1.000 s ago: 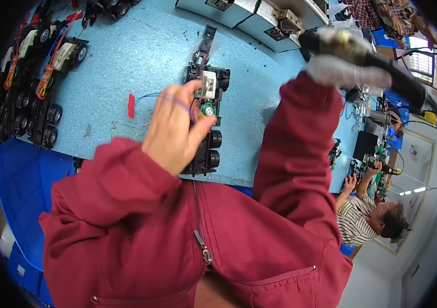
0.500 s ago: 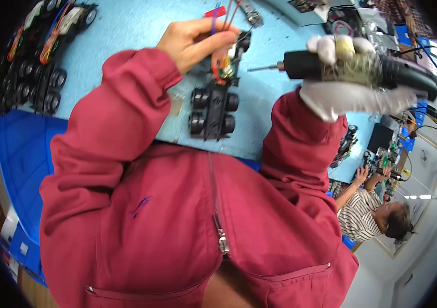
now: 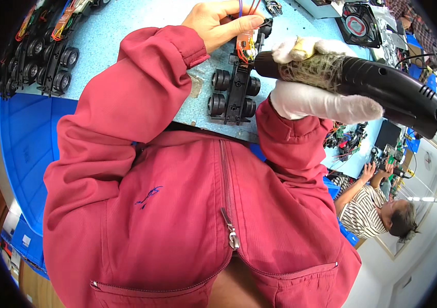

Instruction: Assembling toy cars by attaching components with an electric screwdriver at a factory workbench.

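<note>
A black toy truck chassis (image 3: pixel 235 97) with several wheels lies on the table in front of me, and a brown circuit board (image 3: pixel 245 45) sits on its far part. My left hand (image 3: pixel 218 23), bare, is closed at the far end of the chassis, thumb and fingers pinched on thin blue and red wires (image 3: pixel 252 7). Wrapped in a white glove with yellowish fingertips, my right hand (image 3: pixel 321 97) grips a black electric screwdriver (image 3: pixel 383 84). Its nose points left, right beside the board; the bit's tip is hard to make out there.
More wheeled chassis (image 3: pixel 49 66) with wires stand at the left of the blue table (image 3: pixel 126 31). A black fan (image 3: pixel 359 24) is at the far right. A blue bin (image 3: pixel 28 154) stands below the left edge. At the right, a person (image 3: pixel 365 210) in stripes works on parts.
My right hand has brought the screwdriver left, up to the chassis and its board. My left hand still pinches the wires. The whole view has shifted a little.
</note>
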A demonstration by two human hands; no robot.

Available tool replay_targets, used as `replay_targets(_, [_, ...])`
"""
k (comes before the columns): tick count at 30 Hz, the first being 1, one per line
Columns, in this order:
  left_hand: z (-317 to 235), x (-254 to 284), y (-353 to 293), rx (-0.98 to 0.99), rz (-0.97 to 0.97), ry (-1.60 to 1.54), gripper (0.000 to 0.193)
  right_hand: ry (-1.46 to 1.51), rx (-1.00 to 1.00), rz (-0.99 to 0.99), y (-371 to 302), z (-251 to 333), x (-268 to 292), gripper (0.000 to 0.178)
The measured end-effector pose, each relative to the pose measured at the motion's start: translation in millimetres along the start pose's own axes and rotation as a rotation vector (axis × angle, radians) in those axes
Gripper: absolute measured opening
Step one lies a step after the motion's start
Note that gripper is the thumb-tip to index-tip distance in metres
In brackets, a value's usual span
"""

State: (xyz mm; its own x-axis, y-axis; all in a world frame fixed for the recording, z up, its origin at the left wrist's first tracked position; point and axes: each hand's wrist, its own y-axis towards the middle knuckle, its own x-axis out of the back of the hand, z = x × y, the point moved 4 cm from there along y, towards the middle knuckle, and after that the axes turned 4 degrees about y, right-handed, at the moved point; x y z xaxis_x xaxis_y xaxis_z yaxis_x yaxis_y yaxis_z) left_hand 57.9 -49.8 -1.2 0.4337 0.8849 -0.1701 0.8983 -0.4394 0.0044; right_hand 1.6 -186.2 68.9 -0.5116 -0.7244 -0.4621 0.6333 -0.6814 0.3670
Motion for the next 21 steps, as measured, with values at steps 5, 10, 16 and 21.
replay_targets(5, [-1.4, 0.4, -2.1, -0.009, -0.018, 0.015, 0.022, 0.026, -0.174, 0.278, -12.2, -3.5, -13.4, 0.083])
replay_targets(10, [-2.9, -1.4, -1.2, -0.047, -0.006, 0.061, 0.021, -0.005, -0.295, 0.467, -11.6, -8.2, -29.7, 0.081])
replay_targets(16, [3.5, -2.7, -16.3, -0.057, -0.090, -0.103, 0.020, 0.132, -0.180, 0.579, -4.9, -14.1, -36.1, 0.082])
replay_targets(21, [6.1, -22.3, -34.0, -0.155, -0.105, -0.201, 0.038, 0.491, -0.467, 0.527, -17.5, -7.0, -24.4, 0.081])
